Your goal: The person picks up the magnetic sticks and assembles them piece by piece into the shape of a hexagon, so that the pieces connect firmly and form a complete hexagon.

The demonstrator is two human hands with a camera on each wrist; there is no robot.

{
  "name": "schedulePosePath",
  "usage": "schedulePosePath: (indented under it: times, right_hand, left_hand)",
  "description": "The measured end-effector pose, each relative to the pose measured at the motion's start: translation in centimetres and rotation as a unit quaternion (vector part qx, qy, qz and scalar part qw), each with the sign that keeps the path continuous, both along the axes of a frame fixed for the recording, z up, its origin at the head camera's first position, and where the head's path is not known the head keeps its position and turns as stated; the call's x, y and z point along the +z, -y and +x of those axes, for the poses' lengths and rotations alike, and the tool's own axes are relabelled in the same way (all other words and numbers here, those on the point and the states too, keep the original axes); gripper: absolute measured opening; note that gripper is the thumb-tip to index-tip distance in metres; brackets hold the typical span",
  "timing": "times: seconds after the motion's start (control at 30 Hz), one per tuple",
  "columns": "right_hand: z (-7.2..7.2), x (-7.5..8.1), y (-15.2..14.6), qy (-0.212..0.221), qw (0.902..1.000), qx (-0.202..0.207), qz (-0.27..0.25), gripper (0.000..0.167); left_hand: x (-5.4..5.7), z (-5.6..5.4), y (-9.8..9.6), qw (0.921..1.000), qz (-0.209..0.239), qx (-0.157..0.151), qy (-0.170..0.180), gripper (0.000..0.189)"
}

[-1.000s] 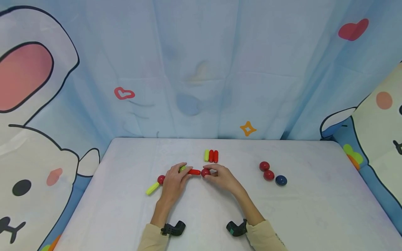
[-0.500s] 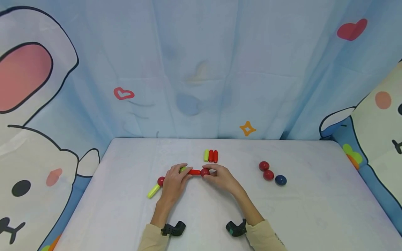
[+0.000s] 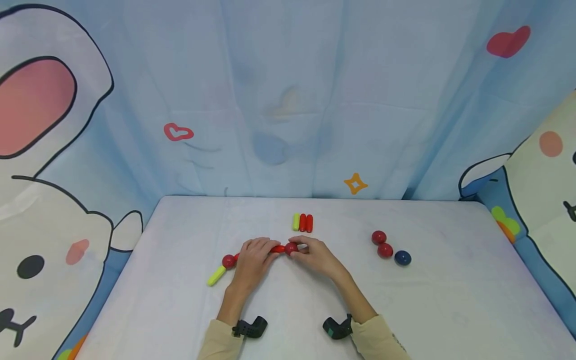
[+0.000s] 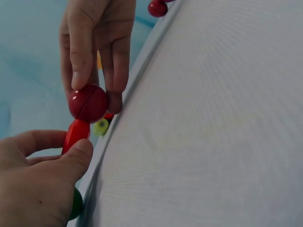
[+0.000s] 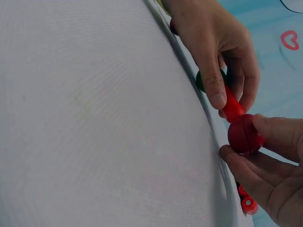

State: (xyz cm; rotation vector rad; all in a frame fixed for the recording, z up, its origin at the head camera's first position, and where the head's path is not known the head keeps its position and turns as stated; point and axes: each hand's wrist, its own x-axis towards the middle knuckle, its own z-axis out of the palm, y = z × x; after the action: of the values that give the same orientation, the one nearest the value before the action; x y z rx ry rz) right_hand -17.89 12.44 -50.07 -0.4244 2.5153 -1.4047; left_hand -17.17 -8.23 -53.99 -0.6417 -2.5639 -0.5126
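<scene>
My left hand point(image 3: 255, 263) grips a red rod point(image 4: 75, 135) between thumb and fingers. The rod's far end touches a dark red ball point(image 4: 88, 103), which my right hand point(image 3: 317, 256) pinches with thumb and fingertips. Below the left hand, a green ball point(image 5: 204, 81) shows in part at the rod's other end. On the left hand's outer side, another red ball point(image 3: 228, 261) meets a yellow-green rod point(image 3: 216, 276) and the tip of a further red rod point(image 3: 237, 256). The palm hides the middle of this row.
Behind the hands lie a yellow-green rod point(image 3: 295, 222) and two red rods point(image 3: 306, 223) side by side. Two red balls point(image 3: 382, 244) and a dark blue ball point(image 3: 402, 258) sit to the right on the white-covered table point(image 3: 450, 300). A blue printed curtain point(image 3: 382, 100) hangs behind.
The red ball in my right hand has moved left, closing the small gap to the red rod. My left hand has shifted over the green ball, and the left part of the row has turned slightly.
</scene>
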Motion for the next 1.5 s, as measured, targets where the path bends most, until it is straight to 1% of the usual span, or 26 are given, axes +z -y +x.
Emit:
schedulePosePath:
  times: [0.13,0.3,0.43,0.53,0.77,1.03,1.27,1.4,1.5]
  right_hand:
    - [0.1,0.2,-0.1,0.003,1.0,-0.002,0.008,0.039]
    - [0.0,0.4,-0.5,0.007,0.9997,-0.02,0.012,0.038]
    - [-0.4,0.6,-1.1,0.013,0.9993,-0.03,0.02,0.036]
    - [-0.5,0.8,-1.6,0.011,0.9993,-0.027,0.025,0.036]
    - [-0.5,1.3,-2.2,0.014,0.9996,-0.023,0.01,0.038]
    - [-0.4,1.3,-2.1,0.013,0.9991,-0.036,0.018,0.036]
    - [-0.7,1.4,-2.2,0.02,0.9973,-0.065,0.028,0.035]
    - [-0.8,1.2,-2.2,0.015,0.9969,-0.071,0.029,0.034]
    - [-0.8,0.9,-2.2,0.009,0.9966,-0.075,0.031,0.033]
  left_hand:
    - [0.1,0.1,0.0,1.0,-0.007,0.004,0.006,0.038]
    - [0.1,0.2,0.0,0.9998,-0.008,0.014,0.011,0.039]
    - [0.1,0.2,0.0,0.9991,-0.015,0.028,0.029,0.039]
    - [0.1,0.1,-0.1,0.9985,-0.019,0.036,0.036,0.039]
    - [0.3,-0.1,-0.2,0.9984,-0.016,0.043,0.034,0.035]
    - [0.1,0.1,-0.1,0.9978,-0.019,0.057,0.03,0.036]
    - [0.1,0.0,-0.1,0.9985,-0.012,0.045,0.028,0.034]
    - [0.2,0.1,-0.2,0.9988,-0.014,0.037,0.029,0.032]
    - [0.2,0.2,-0.2,0.999,-0.023,0.025,0.028,0.033]
